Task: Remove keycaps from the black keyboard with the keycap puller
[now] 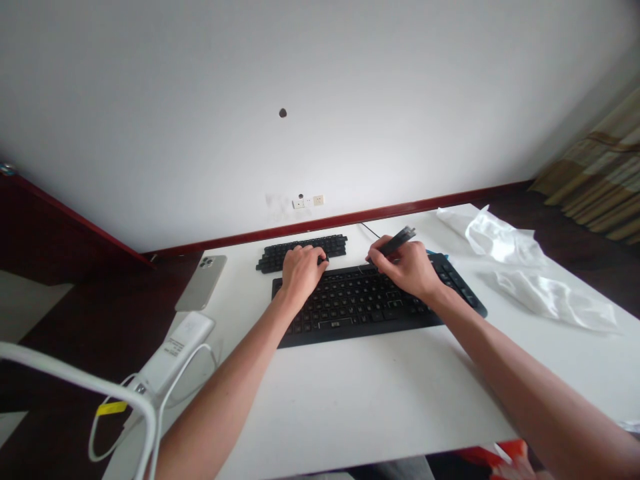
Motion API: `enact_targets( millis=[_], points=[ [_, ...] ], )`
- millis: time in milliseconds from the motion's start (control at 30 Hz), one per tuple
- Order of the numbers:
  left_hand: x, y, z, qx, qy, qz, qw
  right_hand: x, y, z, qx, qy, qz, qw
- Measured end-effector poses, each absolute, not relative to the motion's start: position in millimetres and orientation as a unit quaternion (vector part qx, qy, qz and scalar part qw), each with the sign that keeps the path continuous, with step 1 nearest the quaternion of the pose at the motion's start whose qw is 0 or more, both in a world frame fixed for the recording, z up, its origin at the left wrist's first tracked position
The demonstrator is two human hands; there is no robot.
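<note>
A black keyboard (340,300) with many bare key positions lies on the white table. Behind it, black keycaps (280,253) are laid out in rows. Above the keyboard's back left part, my left hand (301,270) is closed, pinching a small black keycap (323,260) between thumb and index finger. My right hand (405,267) grips a slim black pen-shaped tool (397,241) over the keyboard's back edge. The tool slants, its upper end pointing up and right and its lower end close to the keyboard. What kind of tool it is cannot be made out.
A phone (201,283) lies at the table's left edge, with a white power bank (177,350) and white cables (145,407) nearer me. Crumpled clear plastic bags (550,300) lie on the right. A wall with sockets (299,203) stands behind the white table (350,393).
</note>
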State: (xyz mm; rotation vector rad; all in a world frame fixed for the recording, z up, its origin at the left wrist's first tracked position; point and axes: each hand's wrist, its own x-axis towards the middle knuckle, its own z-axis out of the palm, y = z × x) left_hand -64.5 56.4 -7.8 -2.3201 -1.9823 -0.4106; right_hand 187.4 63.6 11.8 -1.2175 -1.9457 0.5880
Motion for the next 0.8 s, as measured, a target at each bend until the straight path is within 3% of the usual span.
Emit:
enact_targets(
  millis=[800],
  points=[
    [-77, 57, -1, -0.756, -0.645, -0.107, 0.028, 190, 65, 9, -0.474, -0.756, 0.238, 0.383]
  ],
)
